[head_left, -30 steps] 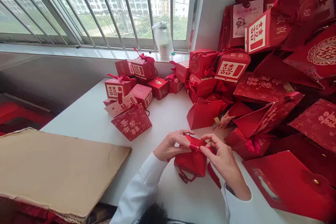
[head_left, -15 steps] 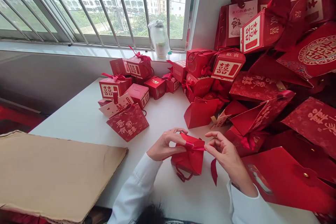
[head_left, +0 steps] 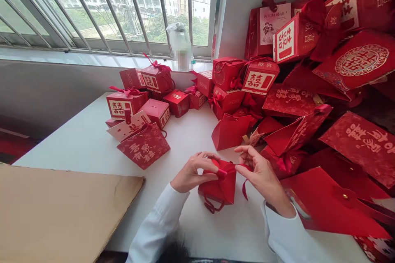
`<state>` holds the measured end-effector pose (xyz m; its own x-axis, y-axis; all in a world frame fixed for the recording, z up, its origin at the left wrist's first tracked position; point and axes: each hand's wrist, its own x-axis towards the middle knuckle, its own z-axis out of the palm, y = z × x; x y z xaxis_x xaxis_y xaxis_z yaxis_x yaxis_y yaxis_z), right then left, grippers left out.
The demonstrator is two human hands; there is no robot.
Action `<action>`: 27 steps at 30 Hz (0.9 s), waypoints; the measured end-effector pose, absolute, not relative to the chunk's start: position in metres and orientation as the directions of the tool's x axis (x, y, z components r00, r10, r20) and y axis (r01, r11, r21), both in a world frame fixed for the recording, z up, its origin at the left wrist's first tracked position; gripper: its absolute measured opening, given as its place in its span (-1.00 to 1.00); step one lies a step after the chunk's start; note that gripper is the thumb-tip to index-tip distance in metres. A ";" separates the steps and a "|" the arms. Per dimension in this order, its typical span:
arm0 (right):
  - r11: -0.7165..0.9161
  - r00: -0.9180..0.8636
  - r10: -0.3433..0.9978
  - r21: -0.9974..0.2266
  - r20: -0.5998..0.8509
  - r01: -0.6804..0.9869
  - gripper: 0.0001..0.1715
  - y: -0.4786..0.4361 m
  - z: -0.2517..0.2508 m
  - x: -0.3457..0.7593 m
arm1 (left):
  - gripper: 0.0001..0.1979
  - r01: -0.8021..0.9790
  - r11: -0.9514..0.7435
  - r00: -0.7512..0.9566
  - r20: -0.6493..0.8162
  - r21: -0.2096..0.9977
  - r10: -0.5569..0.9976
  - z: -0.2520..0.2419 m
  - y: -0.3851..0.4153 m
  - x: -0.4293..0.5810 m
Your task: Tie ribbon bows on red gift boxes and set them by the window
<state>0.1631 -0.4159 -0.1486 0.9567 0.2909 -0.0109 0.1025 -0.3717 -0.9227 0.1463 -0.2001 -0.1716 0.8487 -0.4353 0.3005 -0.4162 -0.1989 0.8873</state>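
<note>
A small red gift box [head_left: 220,189] stands on the white table [head_left: 89,144] in front of me. My left hand [head_left: 193,171] pinches the box's top at its left side, fingers closed. My right hand [head_left: 261,174] pinches the red ribbon [head_left: 243,187] at the box's top right, and the ribbon's loose end hangs down beside the hand. A red cord loop [head_left: 211,205] hangs from the box's lower edge. Both sleeves are white.
Several red boxes with bows [head_left: 154,80] cluster at the table's far side by the window sill. A big heap of red bags and boxes [head_left: 324,90] fills the right. A flat red pouch [head_left: 143,146] lies left of centre. Brown cardboard [head_left: 55,209] covers the near left.
My right hand drew the ribbon out to the right, then came back in close to the box's top. The view has shifted a little, so everything sits further left.
</note>
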 end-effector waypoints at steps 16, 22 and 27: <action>-0.595 0.917 0.371 -0.796 -0.149 0.111 -0.79 -0.417 -0.137 0.153 | -0.77 -0.389 -0.156 0.855 0.293 0.908 -0.427 -0.169 -0.198 0.147; -0.505 0.913 0.389 -0.857 -0.124 0.099 -0.78 -0.412 -0.134 0.154 | -0.76 -0.377 -0.191 0.873 0.279 0.906 -0.401 -0.165 -0.200 0.144; -0.447 0.915 0.382 -0.892 -0.128 0.062 -0.83 -0.413 -0.142 0.157 | -0.80 -0.361 -0.193 0.887 0.272 0.912 -0.372 -0.165 -0.202 0.141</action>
